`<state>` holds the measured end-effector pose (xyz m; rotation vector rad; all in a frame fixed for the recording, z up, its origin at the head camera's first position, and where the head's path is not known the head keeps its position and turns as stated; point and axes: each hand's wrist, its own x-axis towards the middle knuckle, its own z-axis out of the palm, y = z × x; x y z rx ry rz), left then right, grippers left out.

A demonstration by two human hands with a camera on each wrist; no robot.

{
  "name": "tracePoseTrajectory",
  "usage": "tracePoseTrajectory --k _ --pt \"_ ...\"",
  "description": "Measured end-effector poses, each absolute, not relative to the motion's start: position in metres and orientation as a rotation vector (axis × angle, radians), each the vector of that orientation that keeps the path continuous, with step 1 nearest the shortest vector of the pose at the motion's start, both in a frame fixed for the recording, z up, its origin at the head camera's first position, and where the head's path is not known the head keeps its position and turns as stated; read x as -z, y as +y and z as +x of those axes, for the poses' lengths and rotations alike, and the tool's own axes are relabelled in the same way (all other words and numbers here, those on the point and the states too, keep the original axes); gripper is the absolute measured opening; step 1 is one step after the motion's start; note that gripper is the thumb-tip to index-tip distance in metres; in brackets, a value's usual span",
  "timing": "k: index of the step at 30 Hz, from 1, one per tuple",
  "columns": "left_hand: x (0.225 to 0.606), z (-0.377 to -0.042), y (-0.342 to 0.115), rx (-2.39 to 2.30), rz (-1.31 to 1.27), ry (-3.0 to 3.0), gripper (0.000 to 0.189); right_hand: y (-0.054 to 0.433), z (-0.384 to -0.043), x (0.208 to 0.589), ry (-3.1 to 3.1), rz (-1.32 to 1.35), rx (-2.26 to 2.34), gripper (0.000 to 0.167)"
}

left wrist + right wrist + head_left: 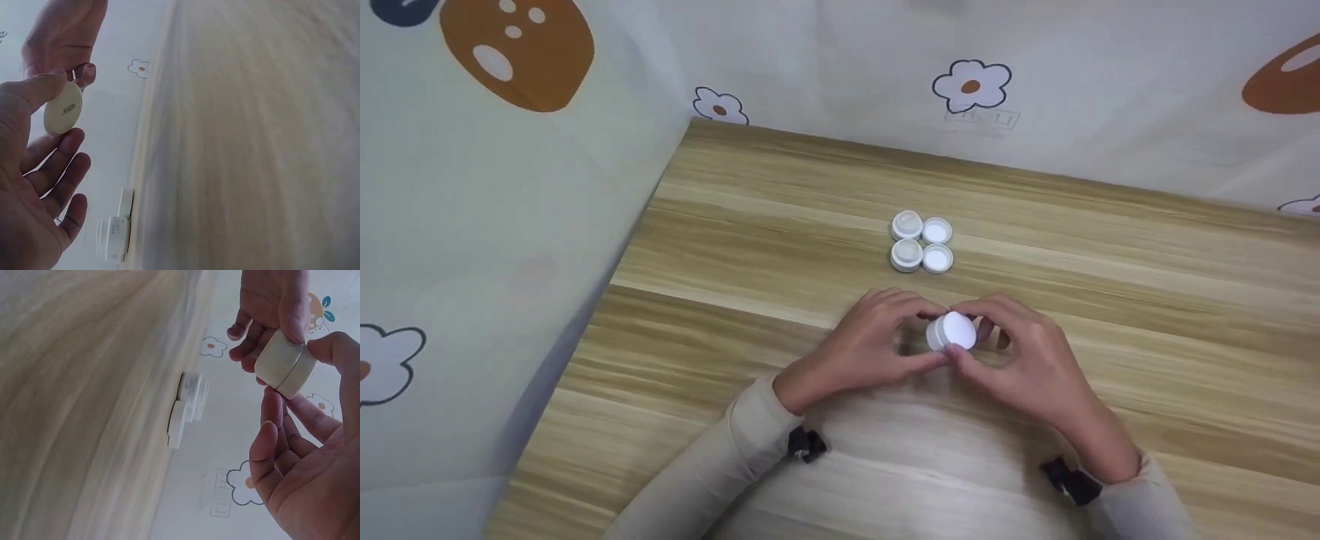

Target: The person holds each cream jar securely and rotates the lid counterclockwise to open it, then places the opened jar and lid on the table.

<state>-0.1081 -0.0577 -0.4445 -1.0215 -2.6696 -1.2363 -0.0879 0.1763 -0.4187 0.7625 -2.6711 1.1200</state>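
Note:
A small white cosmetic jar [936,335] is held tilted between both hands, its white lid [960,330] facing right in the head view. My left hand [870,337] grips the jar's body between thumb and fingers. Small print shows on its round base in the left wrist view. My right hand [1031,356] pinches the lid's edge with thumb and fingertips. In the right wrist view a thin seam runs between the lid [299,374] and the body, the lid seated on the jar.
Beyond the hands, two open white jars [907,255] stand on the wooden table [750,247], one behind the other. Two loose lids [937,259] lie just right of them, white insides up. A patterned cloth wall [847,90] borders the table behind and at left.

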Motion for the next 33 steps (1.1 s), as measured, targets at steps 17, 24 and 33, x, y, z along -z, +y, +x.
tracePoseTrajectory --k 17,24,33 --pt "0.441 -0.111 -0.055 1.381 -0.895 -2.63 0.042 0.168 -0.093 0.416 -2.689 0.607 -1.179 0.038" --pt "0.436 -0.112 -0.055 1.375 -0.887 -2.641 0.044 0.166 -0.096 0.411 -2.686 0.561 -1.202 0.031" --pt "0.433 -0.116 -0.056 1.391 -0.885 -2.61 0.041 0.165 -0.099 0.405 -2.675 0.549 -1.264 0.032"
